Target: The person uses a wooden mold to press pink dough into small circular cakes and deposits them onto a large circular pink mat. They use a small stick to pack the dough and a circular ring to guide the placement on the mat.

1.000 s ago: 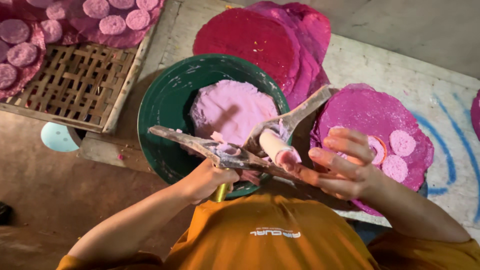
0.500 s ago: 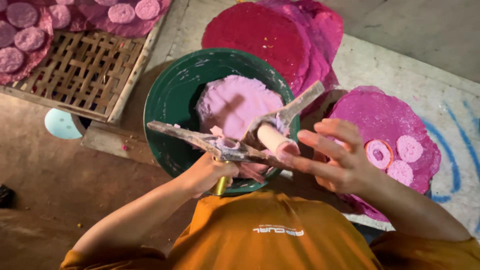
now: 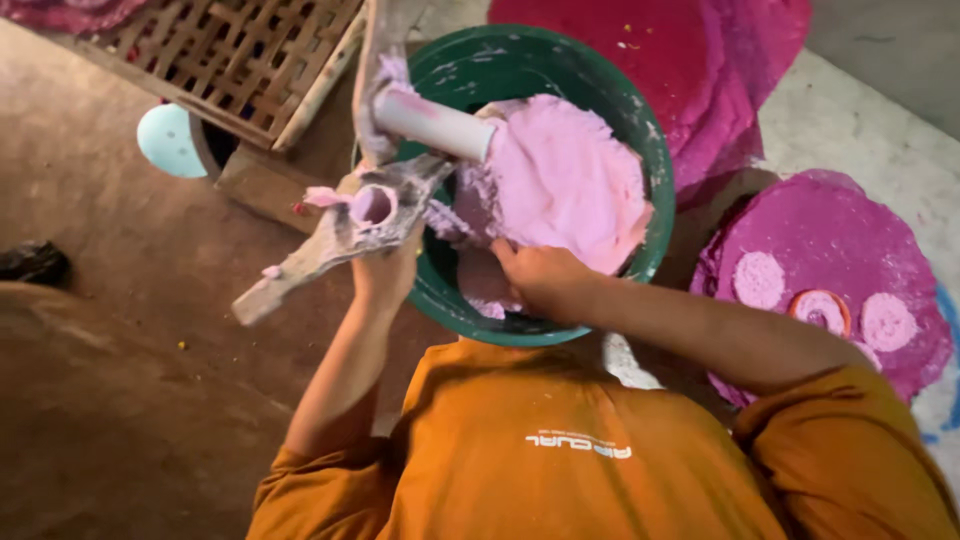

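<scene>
Left hand (image 3: 385, 275) clenched round dough-caked wooden hinged press (image 3: 340, 225), held over rim. Right hand (image 3: 535, 280) cupped, digging pink dough mass (image 3: 560, 180) inside round green plastic basin (image 3: 650, 150). Step judged: scooping portion; loading press socket likely needs small lump.

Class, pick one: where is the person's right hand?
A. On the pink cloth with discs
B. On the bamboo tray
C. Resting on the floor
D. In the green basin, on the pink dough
D: the right hand reaches into the green basin and presses the pink dough.

Right hand (image 3: 535, 280) digs pink dough (image 3: 565, 180); left hand (image 3: 385, 275) grips wooden press (image 3: 345, 225).
</scene>
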